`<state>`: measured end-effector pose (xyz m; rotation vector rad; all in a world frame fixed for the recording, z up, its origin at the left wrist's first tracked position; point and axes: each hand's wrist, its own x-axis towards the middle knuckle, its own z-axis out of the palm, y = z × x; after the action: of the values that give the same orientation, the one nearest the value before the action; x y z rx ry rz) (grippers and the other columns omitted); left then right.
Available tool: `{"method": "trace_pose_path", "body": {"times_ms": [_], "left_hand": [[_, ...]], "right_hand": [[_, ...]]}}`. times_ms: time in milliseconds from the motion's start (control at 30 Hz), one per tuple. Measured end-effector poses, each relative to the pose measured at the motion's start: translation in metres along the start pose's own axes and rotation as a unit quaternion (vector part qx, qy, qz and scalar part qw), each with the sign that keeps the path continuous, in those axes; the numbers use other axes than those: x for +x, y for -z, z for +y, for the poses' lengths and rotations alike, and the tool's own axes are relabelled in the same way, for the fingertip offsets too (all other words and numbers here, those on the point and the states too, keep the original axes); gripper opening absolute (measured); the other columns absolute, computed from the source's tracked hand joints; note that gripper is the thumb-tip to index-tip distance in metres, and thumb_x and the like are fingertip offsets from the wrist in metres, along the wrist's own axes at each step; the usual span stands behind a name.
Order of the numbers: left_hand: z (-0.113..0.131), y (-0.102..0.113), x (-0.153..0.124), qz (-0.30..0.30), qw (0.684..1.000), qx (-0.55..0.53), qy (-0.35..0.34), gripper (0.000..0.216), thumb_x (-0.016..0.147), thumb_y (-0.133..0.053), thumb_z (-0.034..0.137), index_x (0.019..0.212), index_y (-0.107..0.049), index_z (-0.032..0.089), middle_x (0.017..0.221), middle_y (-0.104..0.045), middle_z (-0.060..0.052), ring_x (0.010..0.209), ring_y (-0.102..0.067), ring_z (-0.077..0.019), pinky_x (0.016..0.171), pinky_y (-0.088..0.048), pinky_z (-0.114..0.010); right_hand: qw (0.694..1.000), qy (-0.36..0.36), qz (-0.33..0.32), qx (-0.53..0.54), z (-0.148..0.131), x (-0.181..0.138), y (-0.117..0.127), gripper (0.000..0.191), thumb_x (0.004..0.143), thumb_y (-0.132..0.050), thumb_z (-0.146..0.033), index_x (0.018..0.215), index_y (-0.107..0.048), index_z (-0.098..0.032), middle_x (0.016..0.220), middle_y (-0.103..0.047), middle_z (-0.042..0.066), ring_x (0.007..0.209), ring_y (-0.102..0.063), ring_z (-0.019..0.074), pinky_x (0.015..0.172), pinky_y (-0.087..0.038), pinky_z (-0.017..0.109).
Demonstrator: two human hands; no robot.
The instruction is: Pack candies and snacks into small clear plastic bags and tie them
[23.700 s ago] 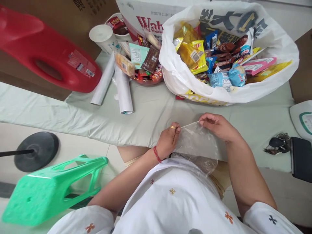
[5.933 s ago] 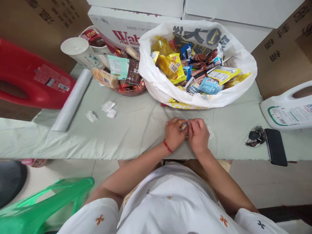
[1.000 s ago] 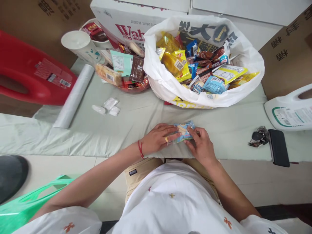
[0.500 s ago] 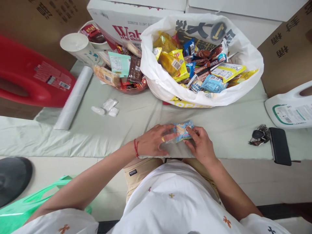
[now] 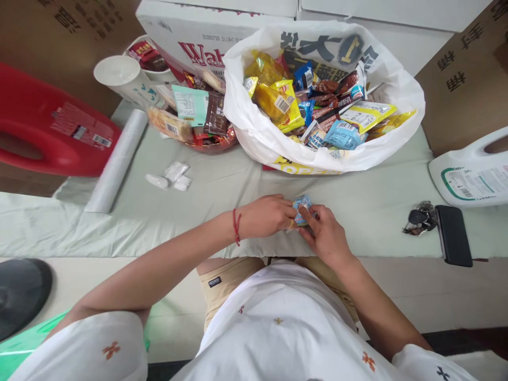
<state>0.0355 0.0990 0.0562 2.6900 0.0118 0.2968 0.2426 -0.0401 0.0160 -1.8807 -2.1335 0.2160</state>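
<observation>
A small light-blue snack packet (image 5: 301,207) is between my two hands at the table's front edge. My left hand (image 5: 273,216), with a gold ring on one finger, has its fingers closed over the packet's left side and hides that part. From the other side my right hand (image 5: 326,230) grips the packet, thumb and fingertips pressed on its right end. Beyond them stands a white plastic bag (image 5: 254,143), open at the top and full of wrapped snacks. Several small white wrapped pieces (image 5: 174,172) lie on the cloth to the left.
A red bowl (image 5: 214,145) of snacks, a paper cup (image 5: 119,76) and a white plastic roll (image 5: 119,159) sit at left, near a red jug (image 5: 51,127). On the right are keys (image 5: 419,218), a black phone (image 5: 454,235) and a white jug (image 5: 472,174). Boxes stand behind.
My left hand has moved right and closed over the packet's left side, covering more of it. My right hand stays nearly in place on the packet. The view has shifted slightly.
</observation>
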Motion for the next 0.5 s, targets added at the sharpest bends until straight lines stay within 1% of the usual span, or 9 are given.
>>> {"method": "trace_pose_path", "body": {"times_ms": [33,100,167,200,267,300,367,433,500], "left_hand": [[-0.005,0.002,0.01,-0.018,1.0,-0.021,-0.009,0.027,0.102,-0.053,0.021,0.089,-0.076,0.022,0.092,-0.075,-0.008,0.089,-0.064,-0.0215,0.08,-0.047,-0.036],[-0.017,0.001,0.025,-0.037,0.995,-0.096,-0.015,0.022,0.097,-0.06,0.018,0.086,-0.077,0.024,0.093,-0.077,-0.007,0.093,-0.063,-0.0223,0.084,-0.046,-0.036],[-0.027,-0.005,0.032,-0.032,0.982,-0.185,0.008,0.017,0.091,-0.065,0.015,0.086,-0.078,0.025,0.09,-0.077,-0.005,0.096,-0.06,-0.0223,0.088,-0.046,-0.035],[-0.031,-0.01,0.032,-0.021,0.975,-0.22,0.029,0.015,0.089,-0.068,0.016,0.087,-0.079,0.025,0.089,-0.077,-0.004,0.097,-0.059,-0.0222,0.09,-0.046,-0.035],[-0.034,-0.02,0.028,0.017,0.963,-0.255,0.089,0.007,0.084,-0.074,0.021,0.087,-0.079,0.024,0.093,-0.074,-0.004,0.099,-0.057,-0.0221,0.094,-0.045,-0.035],[-0.034,-0.025,0.024,0.043,0.957,-0.261,0.122,0.008,0.08,-0.077,0.024,0.088,-0.078,0.023,0.096,-0.072,-0.005,0.1,-0.056,-0.0221,0.095,-0.045,-0.036],[-0.033,-0.032,0.018,0.087,0.942,-0.275,0.174,0.017,0.074,-0.082,0.029,0.088,-0.077,0.021,0.099,-0.066,-0.006,0.1,-0.055,-0.0219,0.097,-0.044,-0.036],[-0.033,-0.034,0.016,0.094,0.929,-0.307,0.186,0.017,0.075,-0.081,0.03,0.086,-0.076,0.019,0.096,-0.063,-0.005,0.098,-0.055,-0.021,0.096,-0.044,-0.036],[-0.033,-0.033,0.02,0.068,0.918,-0.347,0.178,0.012,0.078,-0.077,0.03,0.082,-0.075,0.018,0.09,-0.061,-0.004,0.094,-0.056,-0.0196,0.093,-0.044,-0.034]], "right_hand": [[1.0,0.004,-0.003,-0.001,0.0,0.0,0.001,0.049,0.1,-0.06,-0.036,0.148,-0.056,-0.028,0.124,-0.059,0.012,0.102,-0.058,0.0268,0.069,-0.054,0.036],[1.0,0.01,-0.008,0.0,0.001,0.001,0.002,0.049,0.1,-0.06,-0.035,0.148,-0.056,-0.028,0.122,-0.059,0.012,0.103,-0.057,0.0272,0.071,-0.055,0.036],[1.0,0.015,-0.008,0.008,0.001,0.002,0.004,0.048,0.098,-0.063,-0.035,0.145,-0.058,-0.026,0.121,-0.059,0.013,0.104,-0.056,0.028,0.074,-0.056,0.037],[1.0,0.019,-0.008,0.015,0.001,0.002,0.004,0.048,0.098,-0.064,-0.034,0.144,-0.059,-0.025,0.12,-0.059,0.013,0.104,-0.055,0.0285,0.076,-0.056,0.038],[0.999,0.026,-0.005,0.032,0.002,0.002,0.004,0.048,0.097,-0.066,-0.032,0.144,-0.06,-0.025,0.12,-0.059,0.013,0.104,-0.053,0.0293,0.078,-0.056,0.04],[0.999,0.028,-0.002,0.041,0.002,0.001,0.003,0.048,0.097,-0.066,-0.031,0.144,-0.06,-0.026,0.121,-0.059,0.013,0.104,-0.053,0.0294,0.079,-0.057,0.041],[0.998,0.032,0.002,0.058,0.003,0.001,0.002,0.049,0.097,-0.065,-0.029,0.146,-0.059,-0.026,0.121,-0.059,0.013,0.103,-0.051,0.0293,0.082,-0.056,0.043],[0.997,0.035,0.003,0.074,0.005,0.0,0.001,0.05,0.097,-0.064,-0.03,0.147,-0.058,-0.024,0.123,-0.059,0.013,0.103,-0.051,0.0295,0.086,-0.056,0.045],[0.995,0.037,0.002,0.092,0.007,-0.001,0.002,0.049,0.098,-0.062,-0.03,0.146,-0.057,-0.023,0.124,-0.058,0.014,0.104,-0.051,0.03,0.09,-0.055,0.047]]}}
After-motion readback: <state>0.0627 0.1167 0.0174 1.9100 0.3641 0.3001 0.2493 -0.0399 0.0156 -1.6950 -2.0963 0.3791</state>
